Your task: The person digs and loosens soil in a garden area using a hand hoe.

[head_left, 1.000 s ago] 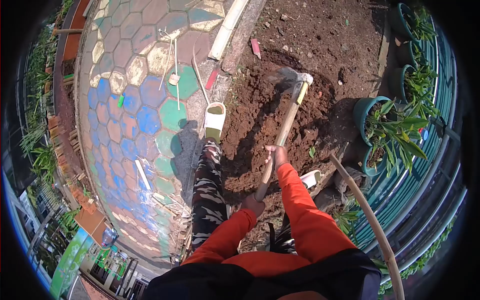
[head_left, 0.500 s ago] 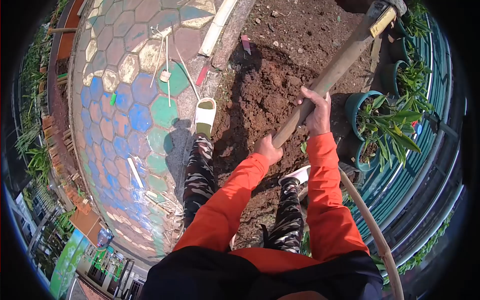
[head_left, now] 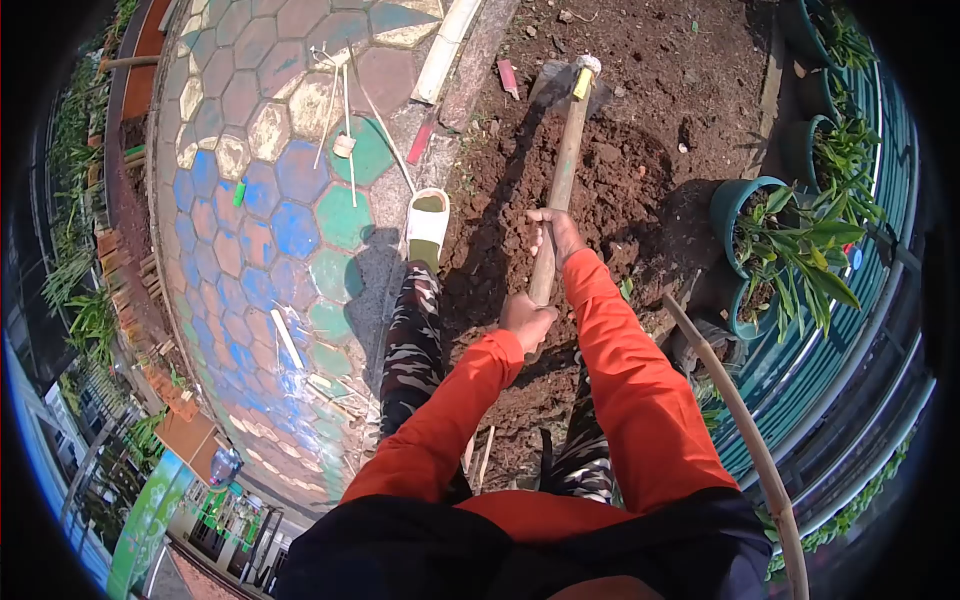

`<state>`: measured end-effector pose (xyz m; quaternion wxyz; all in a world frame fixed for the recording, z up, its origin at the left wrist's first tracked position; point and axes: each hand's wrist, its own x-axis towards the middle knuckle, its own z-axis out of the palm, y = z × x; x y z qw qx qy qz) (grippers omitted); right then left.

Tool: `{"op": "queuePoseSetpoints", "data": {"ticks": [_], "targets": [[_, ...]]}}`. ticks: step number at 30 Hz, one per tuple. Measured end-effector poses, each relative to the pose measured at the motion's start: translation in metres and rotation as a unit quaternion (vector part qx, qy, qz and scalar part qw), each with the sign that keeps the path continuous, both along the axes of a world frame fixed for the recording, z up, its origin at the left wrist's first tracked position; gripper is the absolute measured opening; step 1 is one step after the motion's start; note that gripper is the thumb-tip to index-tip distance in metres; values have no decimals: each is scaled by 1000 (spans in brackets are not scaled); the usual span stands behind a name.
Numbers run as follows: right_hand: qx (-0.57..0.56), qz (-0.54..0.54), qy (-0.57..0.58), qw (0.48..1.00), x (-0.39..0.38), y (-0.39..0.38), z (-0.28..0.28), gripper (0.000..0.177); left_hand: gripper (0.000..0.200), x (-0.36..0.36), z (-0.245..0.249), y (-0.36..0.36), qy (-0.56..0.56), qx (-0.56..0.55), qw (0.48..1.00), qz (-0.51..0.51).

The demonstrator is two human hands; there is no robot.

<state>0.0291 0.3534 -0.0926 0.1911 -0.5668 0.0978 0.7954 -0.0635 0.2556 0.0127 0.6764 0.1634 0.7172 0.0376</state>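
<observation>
My left hand (head_left: 527,322) wraps round the lower end of a hoe's wooden handle (head_left: 567,165). Farther up the same handle, my right hand (head_left: 560,236) is closed on it. At the far end, the hoe's dark metal blade (head_left: 553,88) is down at the soil, with a yellow piece and a whitish lump at the joint. Loose, dug-up brown soil (head_left: 625,180) lies beneath and around the handle. My foot in a white slipper (head_left: 428,228) rests at the left edge of the bed.
Painted hexagonal paving (head_left: 290,225) spreads to the left, with thin sticks (head_left: 352,150) on it. A concrete kerb (head_left: 480,70) borders the soil. Green pots (head_left: 728,215) with leafy plants stand along the right by a fence. A long wooden pole (head_left: 745,420) leans at the lower right.
The hoe has come down from the upper right, its blade now at the soil and its handle more upright in view. Both hands moved with it, the right one leftward and down.
</observation>
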Motion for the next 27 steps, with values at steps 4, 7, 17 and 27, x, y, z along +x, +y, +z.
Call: {"op": "queuePoseSetpoints", "data": {"ticks": [4, 7, 17, 27], "targets": [[18, 112, -89, 990, 12, 74, 31, 19, 19, 14, 29, 45, -59, 4, 996, 67], [59, 82, -98, 990, 21, 114, 14, 15, 18, 10, 41, 78, -109, -12, 990, 87], [77, 11, -104, 992, -12, 2, 20, 15, 26, -20, 20, -72, -49, 73, 994, 65], [-36, -13, -59, 998, 1, -102, 84, 18, 44, 7, 33, -183, 146, 98, 979, -103]]}}
